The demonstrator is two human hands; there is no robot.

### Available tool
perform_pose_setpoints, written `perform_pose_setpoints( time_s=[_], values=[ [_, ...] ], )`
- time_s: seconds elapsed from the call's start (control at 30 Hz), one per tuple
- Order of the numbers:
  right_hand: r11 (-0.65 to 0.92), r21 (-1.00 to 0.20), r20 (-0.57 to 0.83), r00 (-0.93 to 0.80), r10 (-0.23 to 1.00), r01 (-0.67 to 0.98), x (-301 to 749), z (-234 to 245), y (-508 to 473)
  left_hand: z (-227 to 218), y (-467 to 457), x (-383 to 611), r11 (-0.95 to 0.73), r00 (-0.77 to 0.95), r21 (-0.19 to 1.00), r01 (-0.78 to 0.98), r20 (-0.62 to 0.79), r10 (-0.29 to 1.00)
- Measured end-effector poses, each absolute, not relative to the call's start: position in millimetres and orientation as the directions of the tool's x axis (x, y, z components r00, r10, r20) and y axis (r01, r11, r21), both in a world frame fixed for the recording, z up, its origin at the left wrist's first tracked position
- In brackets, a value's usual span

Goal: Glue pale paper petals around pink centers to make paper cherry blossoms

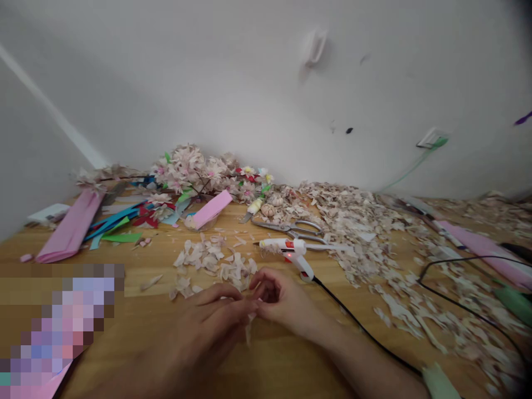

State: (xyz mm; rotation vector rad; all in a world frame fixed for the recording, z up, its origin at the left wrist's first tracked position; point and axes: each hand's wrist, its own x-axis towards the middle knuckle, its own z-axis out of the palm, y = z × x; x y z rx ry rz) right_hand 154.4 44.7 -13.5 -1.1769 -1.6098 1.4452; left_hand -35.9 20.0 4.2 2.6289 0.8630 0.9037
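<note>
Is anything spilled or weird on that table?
Yes, papery flakes are strewn over the right side of the wooden table, as if spilled. The glue gun, with a red glow, lies close to loose flakes, which seems odd for something possibly hot.

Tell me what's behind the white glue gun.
Metal scissors lie just behind the glue gun, with pale scraps beyond their handles. Whatever lies directly under the glue gun is covered and can't be seen.
</note>
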Motion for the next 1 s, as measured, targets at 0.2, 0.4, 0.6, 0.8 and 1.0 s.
perform_pose_setpoints(
  time_s=[0.2,0.4,0.6,0.8,1.0],
  values=[
    [-0.020,-0.978,-0.096,-0.367,0.925,0.207,155,-12,45,2,22,-35,-0.811,0.629,0.370,0.453,0.512,0.584],
    [0.004,-0.980,-0.072,-0.370,0.926,0.201,154,-13,46,2,23,-36,-0.802,0.643,0.411,0.433,0.482,0.595],
    [-0.017,-0.979,-0.092,-0.370,0.924,0.201,154,-9,46,-1,24,-36,-0.817,0.655,0.396,0.419,0.491,0.574],
    [-0.017,-0.980,-0.089,-0.360,0.929,0.198,154,-10,46,4,22,-36,-0.808,0.666,0.411,0.422,0.465,0.584],
    [-0.030,-0.986,-0.090,-0.363,0.928,0.167,154,-13,47,11,21,-36,-0.783,0.663,0.420,0.458,0.426,0.616]
  ],
)
